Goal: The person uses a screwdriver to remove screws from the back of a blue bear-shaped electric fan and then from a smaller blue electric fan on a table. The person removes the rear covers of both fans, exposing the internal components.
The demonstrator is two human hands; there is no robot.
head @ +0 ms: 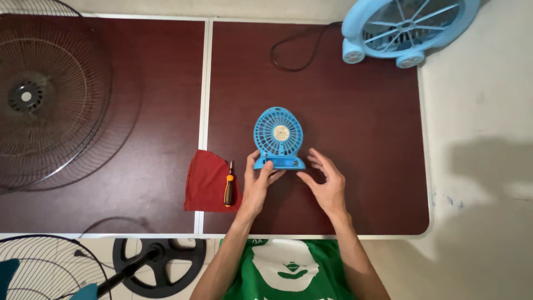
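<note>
Left hand [260,179] grips small blue fan [278,136] base; right hand [326,182] open, just beside.

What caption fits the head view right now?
Left hand grips small blue fan base; right hand open beside it; screwdriver on red cloth.

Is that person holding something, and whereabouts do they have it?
The left hand grips the small blue fan at its base. The right hand is open beside the base, holding nothing.
</note>
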